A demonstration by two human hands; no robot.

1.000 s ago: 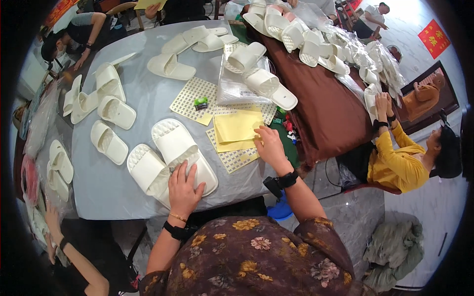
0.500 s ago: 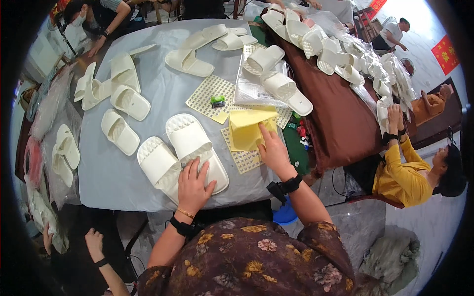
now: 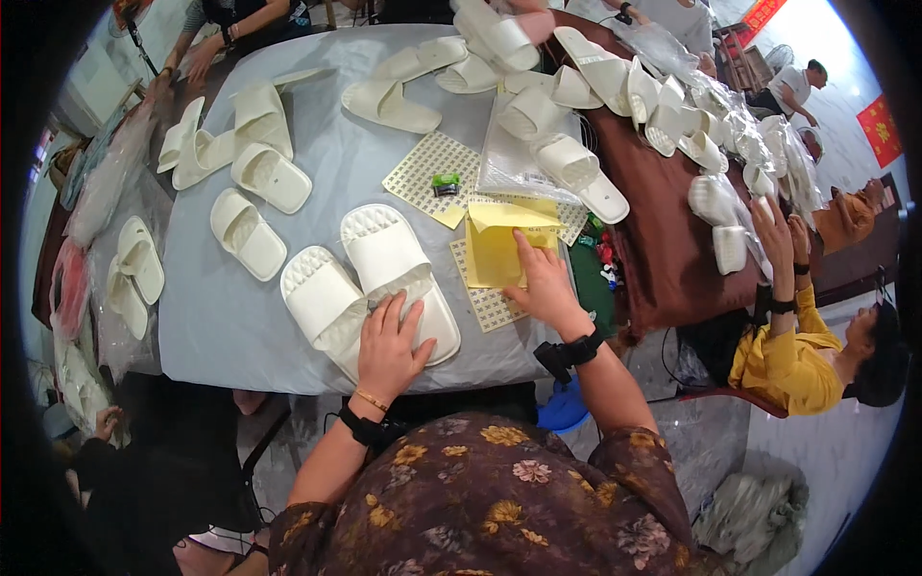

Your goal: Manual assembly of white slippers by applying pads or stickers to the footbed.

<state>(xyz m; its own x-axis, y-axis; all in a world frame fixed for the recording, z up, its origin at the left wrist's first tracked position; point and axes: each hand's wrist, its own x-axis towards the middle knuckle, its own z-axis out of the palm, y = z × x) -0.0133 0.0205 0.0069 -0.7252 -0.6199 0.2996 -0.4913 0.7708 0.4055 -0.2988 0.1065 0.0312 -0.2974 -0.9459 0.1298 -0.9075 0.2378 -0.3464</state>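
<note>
Two large white slippers lie side by side in front of me, the left slipper (image 3: 327,302) and the right slipper (image 3: 392,254). My left hand (image 3: 392,341) lies over their near ends, its fingers stretched out and apart. My right hand (image 3: 547,283) rests at the right edge of a folded yellow sheet (image 3: 492,254), index finger extended on it and thumb apart near its lower edge. Under the yellow sheet spreads a sheet of small printed stickers (image 3: 475,305). Beyond it, a small green-and-black item (image 3: 446,184) sits on another sticker sheet (image 3: 413,173).
More white slippers (image 3: 248,235) stand around the grey-covered table (image 3: 216,336). A clear plastic packet (image 3: 509,158) lies beyond the yellow sheet. On the right, a brown-covered surface (image 3: 663,250) bears slippers and plastic bags. A person in yellow (image 3: 792,360) works there; others sit around.
The table shifts slightly rightward in view. My right fingers are somewhat more bent at the yellow sheet. More slippers appear at the far middle beside a blurred hand; the person in yellow handles slippers.
</note>
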